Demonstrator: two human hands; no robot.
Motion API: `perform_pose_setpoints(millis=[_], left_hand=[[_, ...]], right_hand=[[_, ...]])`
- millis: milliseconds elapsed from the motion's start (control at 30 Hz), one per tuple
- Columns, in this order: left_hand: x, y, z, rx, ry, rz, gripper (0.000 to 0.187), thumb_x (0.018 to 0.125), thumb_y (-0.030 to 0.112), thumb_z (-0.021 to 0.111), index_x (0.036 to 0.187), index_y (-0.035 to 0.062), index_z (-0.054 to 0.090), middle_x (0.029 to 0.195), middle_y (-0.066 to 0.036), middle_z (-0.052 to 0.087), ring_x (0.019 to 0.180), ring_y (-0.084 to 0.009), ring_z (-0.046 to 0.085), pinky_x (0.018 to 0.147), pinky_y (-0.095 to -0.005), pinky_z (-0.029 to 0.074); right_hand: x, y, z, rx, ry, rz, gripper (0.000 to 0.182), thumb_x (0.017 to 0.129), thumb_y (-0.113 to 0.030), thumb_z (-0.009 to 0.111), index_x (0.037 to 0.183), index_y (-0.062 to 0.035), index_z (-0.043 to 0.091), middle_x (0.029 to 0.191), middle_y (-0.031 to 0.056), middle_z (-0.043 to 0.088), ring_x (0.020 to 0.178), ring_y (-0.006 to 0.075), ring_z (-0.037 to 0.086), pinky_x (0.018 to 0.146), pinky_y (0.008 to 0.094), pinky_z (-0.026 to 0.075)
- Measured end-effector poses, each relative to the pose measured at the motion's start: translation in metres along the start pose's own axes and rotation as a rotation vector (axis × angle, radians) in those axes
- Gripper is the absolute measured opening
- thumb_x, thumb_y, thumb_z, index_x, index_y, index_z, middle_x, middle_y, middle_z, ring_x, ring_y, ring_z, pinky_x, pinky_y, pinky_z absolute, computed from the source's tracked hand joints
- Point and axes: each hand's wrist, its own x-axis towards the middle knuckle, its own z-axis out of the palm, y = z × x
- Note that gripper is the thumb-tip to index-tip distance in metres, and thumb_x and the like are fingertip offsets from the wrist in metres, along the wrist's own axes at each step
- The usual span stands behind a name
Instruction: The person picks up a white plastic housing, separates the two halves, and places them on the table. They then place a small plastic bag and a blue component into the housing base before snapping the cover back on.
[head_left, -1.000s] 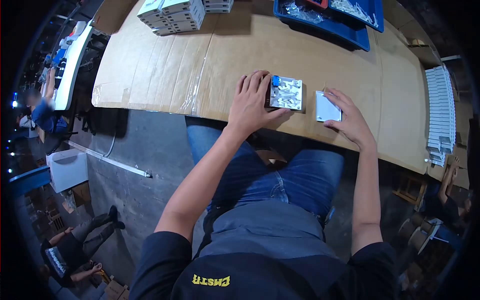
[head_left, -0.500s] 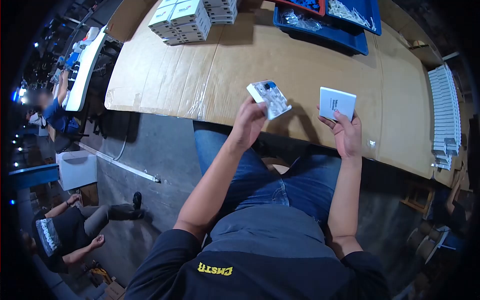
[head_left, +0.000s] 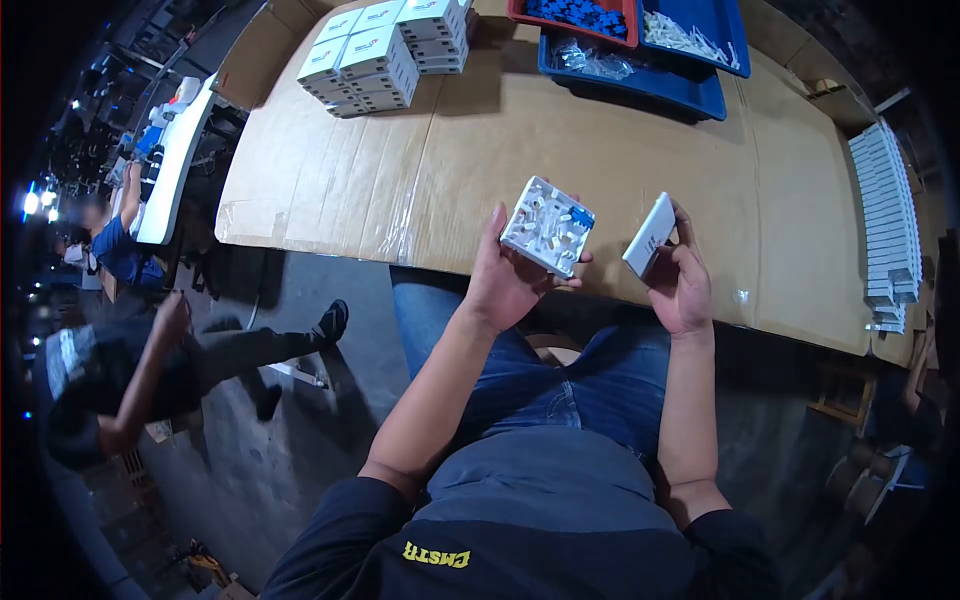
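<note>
My left hand [head_left: 505, 280] is closed around the edges of a shallow white plastic box base [head_left: 548, 228], tilted so that its open inside faces me. Small white and clear parts and a blue piece [head_left: 580, 216] sit inside it. To the right, my right hand [head_left: 682, 283] grips a flat white cover [head_left: 650, 236] with printed lettering, held on edge. The cover and the base are apart, both above the front edge of the cardboard-covered table [head_left: 470, 170].
White boxes [head_left: 370, 50] are stacked at the back left. Blue trays [head_left: 640, 85] and a red tray [head_left: 575, 25] at the back hold small blue, white and clear parts. A long row of white pieces [head_left: 885, 220] lines the right edge. A person [head_left: 120, 370] walks at the left.
My left hand has turned the base so its inside faces me. My right hand has tipped the cover onto its edge and nearer the base. The person at left has moved.
</note>
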Motion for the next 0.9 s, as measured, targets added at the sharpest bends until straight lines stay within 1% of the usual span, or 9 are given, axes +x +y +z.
perform_pose_setpoints(millis=[67,267,400,500,633,733,800,833,900], left_hand=[[0.000,-0.001,-0.001,-0.027,-0.028,0.011,0.074,0.105,0.064,0.026,0.156,0.0127,0.040,0.145,-0.012,0.059,0.115,-0.0373,0.069,0.083,-0.0487,0.063],[-0.001,-0.001,-0.002,-0.133,-0.101,0.000,0.077,0.104,0.065,0.027,0.152,0.0070,0.041,0.143,-0.021,0.058,0.115,-0.0412,0.068,0.082,-0.0524,0.064],[-0.001,0.003,0.005,0.092,-0.012,-0.052,0.085,0.102,0.073,0.026,0.152,0.0061,0.041,0.140,-0.021,0.059,0.118,-0.0430,0.066,0.084,-0.0553,0.064],[-0.003,0.001,0.008,0.054,0.061,-0.077,0.107,0.091,0.088,0.023,0.151,0.0018,0.044,0.137,-0.022,0.062,0.122,-0.0474,0.063,0.091,-0.0583,0.060],[0.001,-0.009,0.006,-0.039,0.156,-0.037,0.111,0.089,0.090,0.024,0.148,-0.0021,0.047,0.136,-0.023,0.063,0.124,-0.0459,0.062,0.107,-0.0566,0.050],[0.003,-0.012,0.011,-0.036,0.063,-0.055,0.113,0.091,0.088,0.024,0.143,-0.0089,0.049,0.131,-0.027,0.064,0.124,-0.0460,0.062,0.112,-0.0522,0.047],[0.002,-0.015,0.016,0.021,0.082,-0.020,0.114,0.091,0.088,0.018,0.142,-0.0093,0.050,0.128,-0.026,0.066,0.118,-0.0407,0.067,0.106,-0.0472,0.053],[0.003,-0.016,0.017,-0.016,0.090,-0.007,0.110,0.094,0.085,0.019,0.142,-0.0087,0.050,0.128,-0.027,0.066,0.117,-0.0413,0.068,0.105,-0.0478,0.053],[0.003,-0.017,0.013,-0.078,0.058,-0.005,0.101,0.099,0.079,0.021,0.144,-0.0075,0.049,0.129,-0.028,0.065,0.114,-0.0421,0.068,0.104,-0.0494,0.053]], right_hand=[[0.001,-0.002,0.012,0.010,0.021,0.003,0.060,0.097,-0.008,0.053,0.156,-0.0145,0.037,0.132,0.0102,0.057,0.110,0.0215,0.063,0.086,0.0342,0.058],[0.007,0.015,-0.010,0.173,-0.374,-0.012,0.097,0.077,-0.021,0.088,0.157,-0.0129,0.033,0.115,0.0049,0.054,0.089,0.0142,0.054,0.065,0.0244,0.046],[0.002,0.009,0.001,0.235,-0.399,0.052,0.115,0.068,-0.029,0.096,0.160,-0.0131,0.029,0.114,0.0059,0.045,0.081,0.0126,0.045,0.064,0.0233,0.043],[0.001,0.006,0.000,0.370,-0.453,0.087,0.122,0.066,-0.042,0.099,0.160,-0.0108,0.028,0.119,0.0071,0.037,0.080,0.0115,0.042,0.063,0.0209,0.040],[0.000,0.008,-0.006,0.446,-0.431,0.046,0.131,0.057,-0.050,0.101,0.159,-0.0091,0.030,0.143,0.0100,0.038,0.082,0.0111,0.041,0.064,0.0205,0.039],[0.005,0.004,-0.012,0.636,-0.573,0.158,0.126,0.063,-0.065,0.092,0.158,-0.0075,0.031,0.148,0.0148,0.041,0.082,0.0141,0.044,0.066,0.0247,0.041],[-0.003,-0.002,0.000,0.541,-0.375,0.149,0.124,0.069,-0.084,0.073,0.156,-0.0052,0.032,0.151,0.0173,0.040,0.093,0.0208,0.056,0.075,0.0326,0.048],[-0.007,-0.005,0.008,0.411,-0.281,0.094,0.119,0.077,-0.093,0.053,0.153,-0.0024,0.038,0.151,0.0194,0.042,0.111,0.0303,0.062,0.087,0.0419,0.051],[-0.006,-0.003,0.010,0.416,-0.215,0.029,0.115,0.082,-0.092,0.046,0.152,-0.0013,0.040,0.149,0.0208,0.047,0.118,0.0339,0.061,0.091,0.0443,0.052]])
